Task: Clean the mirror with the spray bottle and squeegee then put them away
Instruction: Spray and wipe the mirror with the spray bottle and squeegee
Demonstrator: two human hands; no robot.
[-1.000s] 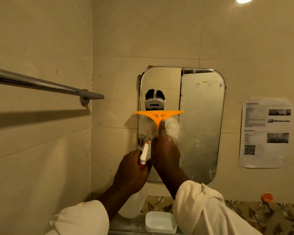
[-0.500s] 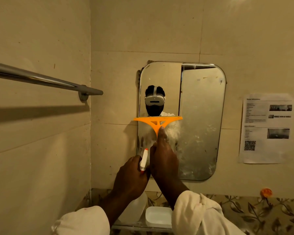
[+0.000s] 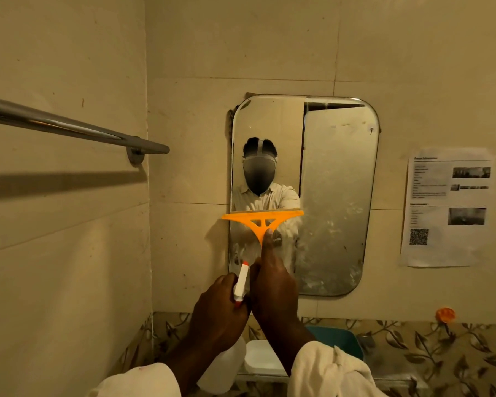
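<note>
A rounded rectangular mirror (image 3: 335, 173) hangs on the tiled wall, its lower part smeared with white foam. My right hand (image 3: 275, 285) grips the handle of an orange squeegee (image 3: 262, 219), whose blade lies flat across the mirror's left half at mid height. My left hand (image 3: 218, 313) holds a white spray bottle (image 3: 242, 277) with a red-tipped nozzle, just left of the right hand and below the squeegee; the bottle's body hangs under the hand.
A chrome towel bar (image 3: 69, 127) juts from the left wall. A paper notice (image 3: 447, 207) is stuck right of the mirror. Below sit a white soap dish (image 3: 262, 356), a teal container (image 3: 341, 339) and an orange knob (image 3: 445, 314) on the leaf-patterned band.
The squeegee has slid down the mirror's left half, leaving cleaner glass above it. Both hands moved down with it.
</note>
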